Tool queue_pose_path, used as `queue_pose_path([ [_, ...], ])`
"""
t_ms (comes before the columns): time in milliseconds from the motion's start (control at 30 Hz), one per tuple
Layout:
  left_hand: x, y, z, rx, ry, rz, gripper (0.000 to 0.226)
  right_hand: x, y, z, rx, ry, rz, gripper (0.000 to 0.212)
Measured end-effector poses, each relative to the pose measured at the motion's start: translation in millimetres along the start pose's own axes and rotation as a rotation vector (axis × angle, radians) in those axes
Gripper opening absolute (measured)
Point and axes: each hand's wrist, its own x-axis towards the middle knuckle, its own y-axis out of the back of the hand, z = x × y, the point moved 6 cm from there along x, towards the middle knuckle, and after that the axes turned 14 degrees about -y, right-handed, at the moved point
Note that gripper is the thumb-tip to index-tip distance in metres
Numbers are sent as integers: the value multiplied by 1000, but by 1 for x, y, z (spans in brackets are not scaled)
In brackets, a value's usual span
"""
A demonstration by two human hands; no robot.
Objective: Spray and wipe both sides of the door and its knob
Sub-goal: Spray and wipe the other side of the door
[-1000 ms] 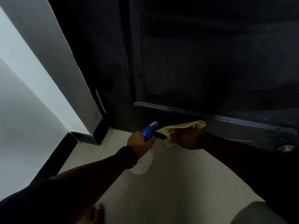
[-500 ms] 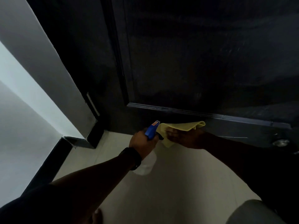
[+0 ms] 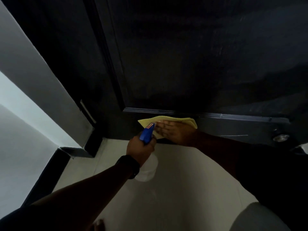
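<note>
A dark door (image 3: 191,60) fills the upper view, seen from above down to its bottom rail. My right hand (image 3: 175,132) lies flat on a yellow cloth (image 3: 168,119), pressing it against the door's bottom rail just above the floor. My left hand (image 3: 140,149) grips a spray bottle (image 3: 147,169) with a clear body and a blue trigger head (image 3: 147,133), held upright just left of the cloth. A black watch sits on my left wrist. A round metal fitting (image 3: 280,137) shows low on the door at the right; whether it is the knob is unclear.
The dark door frame (image 3: 66,72) stands left of the door with a metal hinge plate (image 3: 87,111). A white wall (image 3: 20,122) with a black skirting (image 3: 50,174) runs along the left. The floor (image 3: 166,197) is pale tile. My toes show at the bottom edge.
My right hand has flattened and spread the cloth on the bottom rail, sliding it slightly left behind the spray head. The view has shifted a little; my left hand holds the bottle as before.
</note>
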Motion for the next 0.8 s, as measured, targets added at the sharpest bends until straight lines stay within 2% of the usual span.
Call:
queue_pose_path([
  [33, 0, -3, 0, -13, 5, -3, 11, -10, -1, 7, -25, -15, 43, 54],
  [233, 1, -24, 7, -42, 20, -26, 12, -83, -12, 44, -2, -46, -16, 49],
  [367, 0, -48, 17, -33, -36, -96, 19, -137, 0, 75, -54, -210, -69, 53],
  [467, -2, -67, 28, -41, -54, -144, 23, -193, 2, 93, -3, -435, -131, 67],
  [567, -2, -86, 39, -79, -34, -186, 23, -247, -3, 107, 61, -657, -308, 71],
  [667, 1, -105, 52, -74, -73, -215, 22, -291, 1, 114, 183, -882, -308, 74],
  [733, 2, -117, 58, -73, -93, -221, 17, -310, 7, 125, 367, -1138, -238, 81],
  [767, 2, -124, 61, -78, -101, -222, 13, -323, 10, 132, 485, -1317, -191, 75],
  [800, 1, -130, 65, -72, -104, -228, 13, -332, 15, 137, 561, -1536, -125, 59],
])
